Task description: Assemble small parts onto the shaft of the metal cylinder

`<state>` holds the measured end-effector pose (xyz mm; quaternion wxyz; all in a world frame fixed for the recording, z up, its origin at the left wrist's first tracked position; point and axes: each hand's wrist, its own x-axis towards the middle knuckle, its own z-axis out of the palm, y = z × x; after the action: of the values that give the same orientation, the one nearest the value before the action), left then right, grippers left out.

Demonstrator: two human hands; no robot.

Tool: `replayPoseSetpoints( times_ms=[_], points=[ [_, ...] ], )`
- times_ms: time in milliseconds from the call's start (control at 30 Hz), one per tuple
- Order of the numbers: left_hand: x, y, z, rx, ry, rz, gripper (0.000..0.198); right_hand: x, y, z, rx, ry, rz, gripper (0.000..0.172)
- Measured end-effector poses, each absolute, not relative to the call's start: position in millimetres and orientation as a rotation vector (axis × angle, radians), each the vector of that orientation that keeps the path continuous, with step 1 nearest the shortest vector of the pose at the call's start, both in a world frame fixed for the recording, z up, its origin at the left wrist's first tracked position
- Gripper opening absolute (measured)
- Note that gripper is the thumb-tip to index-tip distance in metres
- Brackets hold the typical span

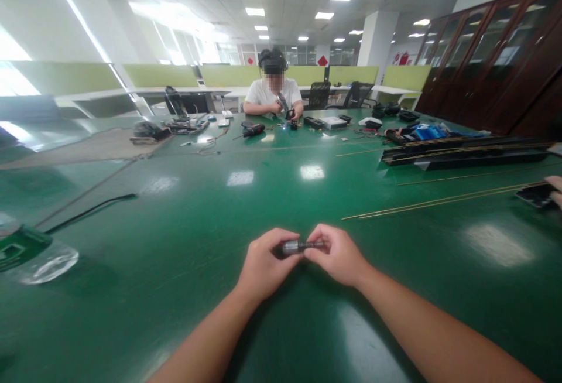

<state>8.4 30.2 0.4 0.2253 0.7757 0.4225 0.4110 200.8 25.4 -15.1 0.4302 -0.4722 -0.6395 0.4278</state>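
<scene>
Low over the green table, my left hand is closed round a small metal cylinder, silver and dark grey, lying sideways. A thin, dark, ridged shaft runs from its right end, in line with it. The fingers of my right hand are closed on this shaft, pinching it near its outer end. Both sets of fingertips almost meet. My left palm hides the cylinder's left end, and its exact kind cannot be made out.
A plastic bottle lies at left near a black cable. Thin brass-coloured rods and black channels lie at right. Another person's hand shows at the right edge. Opposite, a person handles a tool beside a red-black drill.
</scene>
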Motion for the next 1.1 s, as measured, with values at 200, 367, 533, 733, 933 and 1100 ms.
replayPoseSetpoints(
  times_ms=[200,367,533,733,933,1100],
  points=[
    [8.4,30.9,0.3,2.146,1.155,1.140,0.014,199.6,25.3,-15.8,-1.249,-1.559,1.090,0.012],
    [7.8,31.7,-1.3,2.136,1.155,1.149,0.015,199.4,25.3,-15.9,-1.266,-1.561,1.088,0.013],
    [8.4,31.7,-1.2,2.146,1.173,1.150,0.017,199.1,25.0,-15.1,-1.276,-1.558,1.084,0.014],
    [7.4,32.4,-2.4,2.144,1.191,1.161,0.018,199.5,25.1,-16.3,-1.251,-1.554,1.095,0.013],
    [7.4,33.4,-2.9,2.112,1.200,1.168,0.019,199.5,24.3,-15.2,-1.243,-1.550,1.098,0.012],
    [7.1,32.1,-1.5,2.117,1.191,1.167,0.017,199.1,24.2,-16.0,-1.250,-1.545,1.107,0.012]
  ],
)
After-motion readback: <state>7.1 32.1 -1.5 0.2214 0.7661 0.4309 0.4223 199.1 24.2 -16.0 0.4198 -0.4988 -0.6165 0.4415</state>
